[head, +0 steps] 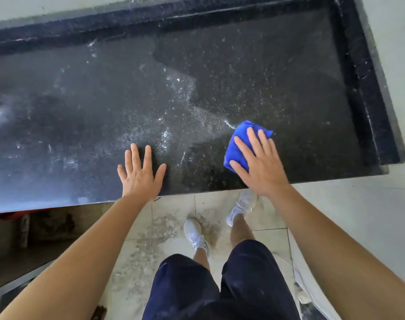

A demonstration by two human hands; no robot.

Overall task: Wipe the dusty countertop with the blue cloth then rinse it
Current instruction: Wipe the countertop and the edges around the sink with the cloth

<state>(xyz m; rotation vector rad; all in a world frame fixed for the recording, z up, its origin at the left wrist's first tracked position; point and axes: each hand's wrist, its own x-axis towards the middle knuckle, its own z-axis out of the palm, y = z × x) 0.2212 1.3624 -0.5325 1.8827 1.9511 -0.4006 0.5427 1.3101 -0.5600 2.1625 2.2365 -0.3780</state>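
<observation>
You're mid-wipe: your right hand (pixel 261 162) presses flat, fingers spread, on the blue cloth (pixel 239 144) at the black countertop's (pixel 81 100) near-right edge, left hand (pixel 140 173) splayed empty; sweep left through the dust next.

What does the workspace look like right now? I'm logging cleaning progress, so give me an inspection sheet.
Surface: dark counter, pale dust across the left and middle, darker wiped area to the right.
Job's things: blue cloth bunched on the counter near the front edge.
Clutter: nothing seen on the counter.
Hands: right hand flat on the cloth; left hand flat on the bare counter, fingers spread.
Cables: nothing seen.
Surroundings: tiled floor with dust fallen by the white shoes; no tap in view.
</observation>
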